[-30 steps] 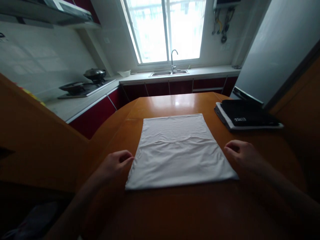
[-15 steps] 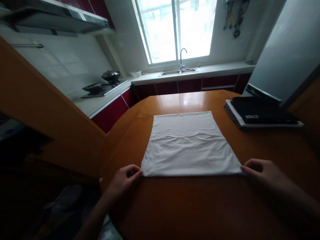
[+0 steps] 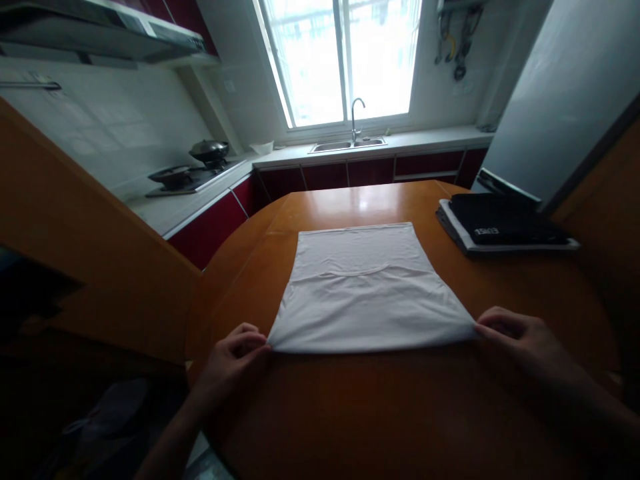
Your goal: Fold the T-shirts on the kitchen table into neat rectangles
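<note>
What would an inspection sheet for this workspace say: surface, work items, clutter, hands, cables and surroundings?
Surface: glossy orange-brown wooden table, rounded at the sides.
Job's things: folded white fabric garment, lightly wrinkled on the table.
Clutter: stack of folded black, white and grey cloths at the table's right; the black top bears white lettering.
Hands: left hand pinches the garment's near left corner; right hand pinches the near right corner.
Cables: no certain cable; dark and yellow hose-like fittings hang on the wall.
Surroundings: curved silver metal tap at the sink, bright glass window behind.
</note>
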### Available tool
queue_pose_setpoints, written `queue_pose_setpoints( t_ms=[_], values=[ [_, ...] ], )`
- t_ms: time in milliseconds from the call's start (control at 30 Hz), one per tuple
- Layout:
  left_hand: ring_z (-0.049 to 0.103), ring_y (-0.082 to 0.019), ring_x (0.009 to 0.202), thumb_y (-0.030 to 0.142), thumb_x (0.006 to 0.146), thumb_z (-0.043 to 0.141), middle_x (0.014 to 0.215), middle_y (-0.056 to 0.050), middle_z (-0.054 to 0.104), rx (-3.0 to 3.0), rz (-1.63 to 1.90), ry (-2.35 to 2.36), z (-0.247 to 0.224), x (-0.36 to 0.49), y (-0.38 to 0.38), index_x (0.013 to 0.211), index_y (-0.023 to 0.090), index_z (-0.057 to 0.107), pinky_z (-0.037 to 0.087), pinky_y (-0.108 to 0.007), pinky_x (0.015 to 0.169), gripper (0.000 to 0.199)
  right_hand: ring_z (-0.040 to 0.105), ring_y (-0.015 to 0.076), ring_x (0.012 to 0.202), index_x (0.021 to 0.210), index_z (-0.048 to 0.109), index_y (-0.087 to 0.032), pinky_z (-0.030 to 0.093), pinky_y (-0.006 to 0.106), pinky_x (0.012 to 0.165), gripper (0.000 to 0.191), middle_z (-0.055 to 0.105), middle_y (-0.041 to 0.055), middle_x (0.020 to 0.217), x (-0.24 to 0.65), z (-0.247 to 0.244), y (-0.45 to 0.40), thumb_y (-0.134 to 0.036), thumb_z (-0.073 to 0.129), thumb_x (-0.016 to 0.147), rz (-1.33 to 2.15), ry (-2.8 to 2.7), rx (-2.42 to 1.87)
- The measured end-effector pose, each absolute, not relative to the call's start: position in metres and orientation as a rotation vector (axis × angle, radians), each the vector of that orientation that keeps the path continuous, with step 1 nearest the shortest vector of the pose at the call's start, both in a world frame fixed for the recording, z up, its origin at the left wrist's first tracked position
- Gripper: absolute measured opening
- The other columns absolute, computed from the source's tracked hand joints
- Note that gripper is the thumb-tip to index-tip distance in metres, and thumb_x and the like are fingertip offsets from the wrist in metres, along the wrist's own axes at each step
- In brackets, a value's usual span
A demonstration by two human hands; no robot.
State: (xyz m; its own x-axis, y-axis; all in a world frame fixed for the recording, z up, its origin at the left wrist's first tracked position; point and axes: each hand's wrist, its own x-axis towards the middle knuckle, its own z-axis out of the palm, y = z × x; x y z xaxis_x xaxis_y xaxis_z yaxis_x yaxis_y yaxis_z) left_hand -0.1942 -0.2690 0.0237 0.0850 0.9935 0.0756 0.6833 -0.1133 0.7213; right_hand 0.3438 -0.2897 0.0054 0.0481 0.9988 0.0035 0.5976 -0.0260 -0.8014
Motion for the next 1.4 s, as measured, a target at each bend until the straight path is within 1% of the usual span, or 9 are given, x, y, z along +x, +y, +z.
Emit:
queue_pose_setpoints(
  t_ms=[300, 500, 767, 967, 1067, 1167, 1233, 1333, 1400],
  values=[
    [0.064, -0.021, 0.088, 0.061, 0.082, 0.066, 0.095, -0.006, 0.062, 1.979, 0.644, 1.639, 0.015, -0.2, -0.268, 0.08, 0.02, 0.077, 0.052, -0.027, 0.079, 0.042, 0.066, 0.0229, 0.081, 0.078, 0.076, -0.022, 0.052, 0.03, 0.069, 0.039, 0.07, 0.0072, 0.089, 0.341, -0.007, -0.294, -0.056, 0.06, 0.086, 0.805, -1.748, -1.695],
    [0.063, -0.021, 0.089, 0.068, 0.079, 0.066, 0.093, -0.006, 0.06, 1.893, 0.768, 1.654, 0.02, -0.205, -0.266, 0.074, 0.019, 0.077, 0.052, -0.026, 0.079, 0.05, 0.067, 0.0242, 0.086, 0.077, 0.076, -0.022, 0.053, 0.031, 0.077, 0.04, 0.07, 0.0072, 0.092, 0.344, 0.002, -0.291, -0.058, 0.059, 0.086, 0.772, -1.721, -1.664],
    [0.063, -0.025, 0.099, 0.068, 0.078, 0.065, 0.102, -0.008, 0.062, 2.008, 0.498, 1.641, 0.016, -0.215, -0.268, 0.075, 0.022, 0.079, 0.052, -0.032, 0.09, 0.049, 0.061, 0.0298, 0.103, 0.075, 0.075, -0.024, 0.05, 0.043, 0.092, 0.04, 0.066, 0.0104, 0.104, 0.347, -0.009, -0.297, -0.057, 0.056, 0.087, 0.652, -1.955, -1.73],
    [0.065, -0.024, 0.098, 0.065, 0.081, 0.064, 0.101, -0.007, 0.063, 2.022, 0.514, 1.613, 0.016, -0.22, -0.269, 0.075, 0.022, 0.078, 0.054, -0.029, 0.088, 0.046, 0.063, 0.0297, 0.104, 0.074, 0.074, -0.026, 0.053, 0.045, 0.092, 0.04, 0.067, 0.0099, 0.108, 0.356, -0.013, -0.293, -0.058, 0.054, 0.088, 0.676, -2.031, -1.679],
    [0.067, -0.023, 0.094, 0.061, 0.084, 0.062, 0.099, -0.006, 0.065, 2.085, 0.458, 1.592, 0.02, -0.221, -0.27, 0.08, 0.022, 0.077, 0.056, -0.029, 0.085, 0.042, 0.065, 0.03, 0.098, 0.075, 0.073, -0.025, 0.056, 0.045, 0.087, 0.039, 0.069, 0.0106, 0.103, 0.36, -0.015, -0.293, -0.058, 0.057, 0.087, 0.596, -2.057, -1.692],
    [0.068, -0.023, 0.094, 0.059, 0.088, 0.059, 0.101, -0.007, 0.068, 2.165, 0.526, 1.663, 0.028, -0.212, -0.266, 0.096, 0.02, 0.074, 0.057, -0.031, 0.083, 0.042, 0.066, 0.0318, 0.098, 0.091, 0.073, -0.023, 0.057, 0.048, 0.085, 0.039, 0.069, 0.0119, 0.104, 0.351, -0.008, -0.289, -0.058, 0.058, 0.086, 0.365, -1.975, -1.705],
    [0.066, -0.025, 0.105, 0.057, 0.093, 0.053, 0.112, -0.009, 0.068, 2.24, 0.663, 1.706, 0.031, -0.198, -0.261, 0.11, 0.019, 0.07, 0.056, -0.035, 0.091, 0.045, 0.062, 0.033, 0.115, 0.112, 0.069, -0.021, 0.053, 0.05, 0.097, 0.04, 0.066, 0.0134, 0.122, 0.334, 0.0, -0.284, -0.053, 0.054, 0.092, 0.186, -1.935, -1.622],
    [0.055, -0.026, 0.129, 0.049, 0.101, 0.042, 0.14, -0.011, 0.058, 2.425, 0.706, 1.59, 0.027, -0.171, -0.251, 0.136, 0.019, 0.057, 0.045, -0.041, 0.11, 0.049, 0.041, 0.0292, 0.142, 0.142, 0.051, -0.022, 0.037, 0.05, 0.116, 0.046, 0.046, 0.0111, 0.152, 0.302, 0.006, -0.278, -0.04, 0.045, 0.1, 0.077, -2.114, -1.419],
    [0.042, -0.026, 0.142, 0.045, 0.104, 0.038, 0.153, -0.01, 0.046, 2.58, 0.558, 1.477, 0.018, -0.158, -0.245, 0.149, 0.022, 0.044, 0.034, -0.045, 0.118, 0.051, 0.029, 0.0272, 0.149, 0.154, 0.036, -0.023, 0.03, 0.05, 0.12, 0.054, 0.034, 0.0091, 0.161, 0.287, -0.001, -0.276, -0.037, 0.042, 0.102, 0.047, -2.29, -1.355]
  ],
)
